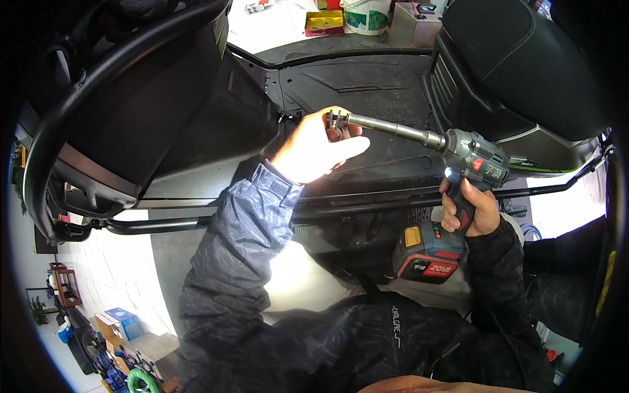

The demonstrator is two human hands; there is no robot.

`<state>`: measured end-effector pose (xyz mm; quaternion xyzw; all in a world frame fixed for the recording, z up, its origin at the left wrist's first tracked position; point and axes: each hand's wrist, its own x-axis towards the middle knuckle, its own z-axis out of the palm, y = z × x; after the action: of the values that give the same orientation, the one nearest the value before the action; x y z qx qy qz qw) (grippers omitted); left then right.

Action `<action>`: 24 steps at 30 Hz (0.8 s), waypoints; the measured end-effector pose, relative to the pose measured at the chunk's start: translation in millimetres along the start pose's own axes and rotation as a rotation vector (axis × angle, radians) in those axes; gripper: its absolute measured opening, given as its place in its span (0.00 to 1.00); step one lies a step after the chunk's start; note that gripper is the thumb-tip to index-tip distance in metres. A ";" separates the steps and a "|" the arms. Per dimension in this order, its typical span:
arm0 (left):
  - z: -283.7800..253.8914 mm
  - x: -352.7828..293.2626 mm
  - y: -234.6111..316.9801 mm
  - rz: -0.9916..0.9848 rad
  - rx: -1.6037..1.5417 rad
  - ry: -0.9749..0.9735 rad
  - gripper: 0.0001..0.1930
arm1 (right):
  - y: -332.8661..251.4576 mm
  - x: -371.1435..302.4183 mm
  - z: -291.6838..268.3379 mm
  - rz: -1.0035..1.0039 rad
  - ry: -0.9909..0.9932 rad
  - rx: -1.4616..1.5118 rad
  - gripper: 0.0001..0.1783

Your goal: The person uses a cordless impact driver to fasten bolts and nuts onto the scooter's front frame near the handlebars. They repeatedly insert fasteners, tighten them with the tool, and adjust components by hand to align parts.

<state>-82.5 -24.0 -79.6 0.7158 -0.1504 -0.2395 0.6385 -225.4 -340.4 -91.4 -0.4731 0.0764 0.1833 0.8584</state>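
My right hand (475,208) is wrapped round the grip of a cordless impact wrench (475,157). Its small lamp glows, and a bulky battery (429,255) sits at the foot of the grip. From the wrench a long steel socket extension (396,128) points left. At that far end, my left hand (318,147) closes round a small dark metal clamp-like piece (336,121), which meets the tip of the extension. The exact shape of this piece is partly hidden by my fingers. Both hands are over the black footboard (367,85) of a vehicle.
A black padded seat (508,49) rises at right, a dark front panel (164,118) at left. Black tubular bars (157,226) run along the near side. Beyond the footboard stand a yellow-and-red tray (324,23) and a white bucket (365,16). Boxes (124,324) lie lower left.
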 end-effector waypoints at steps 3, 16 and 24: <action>-13.0 1.2 -2.9 -0.028 -0.350 -0.161 0.13 | -0.6 2.1 0.6 0.006 -0.008 -0.024 0.24; -22.3 -5.9 -2.6 -0.105 -0.557 -0.118 0.27 | -1.7 4.4 3.7 0.024 -0.018 -0.011 0.23; -23.5 -6.4 -4.2 -0.110 -0.624 -0.103 0.28 | -3.4 7.2 5.1 0.047 -0.026 -0.015 0.23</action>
<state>-75.7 -0.3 -81.1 0.4793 -0.0629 -0.3444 0.8048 -217.7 -336.0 -88.2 -0.4750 0.0750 0.2103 0.8512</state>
